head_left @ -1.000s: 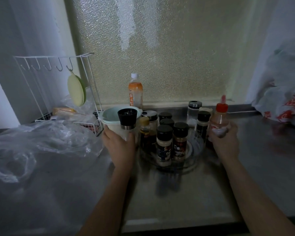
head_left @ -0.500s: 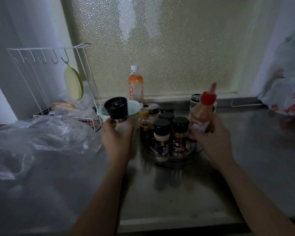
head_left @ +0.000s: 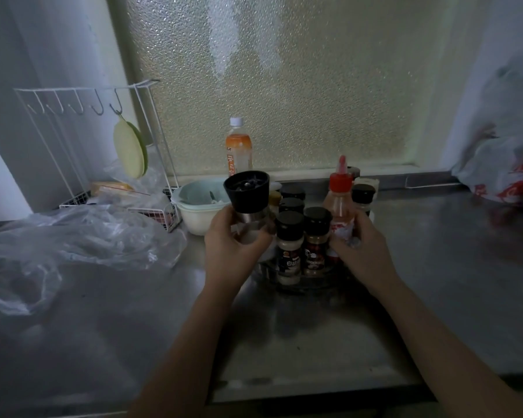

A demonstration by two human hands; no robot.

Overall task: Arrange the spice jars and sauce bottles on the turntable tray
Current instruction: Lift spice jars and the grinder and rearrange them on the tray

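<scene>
Both items now brought in over the turntable tray (head_left: 308, 286): left hand (head_left: 233, 245) grips grinder (head_left: 248, 203), right hand (head_left: 363, 248) grips sauce bottle (head_left: 340, 203) at tray's right edge, ready to set down.

the steel counter (head_left: 299, 336) lies bare before the turntable tray (head_left: 314, 285), while black-capped jars (head_left: 290, 236) crowd its front, a bowl (head_left: 194, 215) and plastic bag (head_left: 73, 236) block the left.

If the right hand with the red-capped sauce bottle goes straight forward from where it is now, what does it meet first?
Probably the black-lidded jar just behind the clear red-capped sauce bottle that the right hand grips. Depth is unclear, so the bottle may pass beside it.
</scene>
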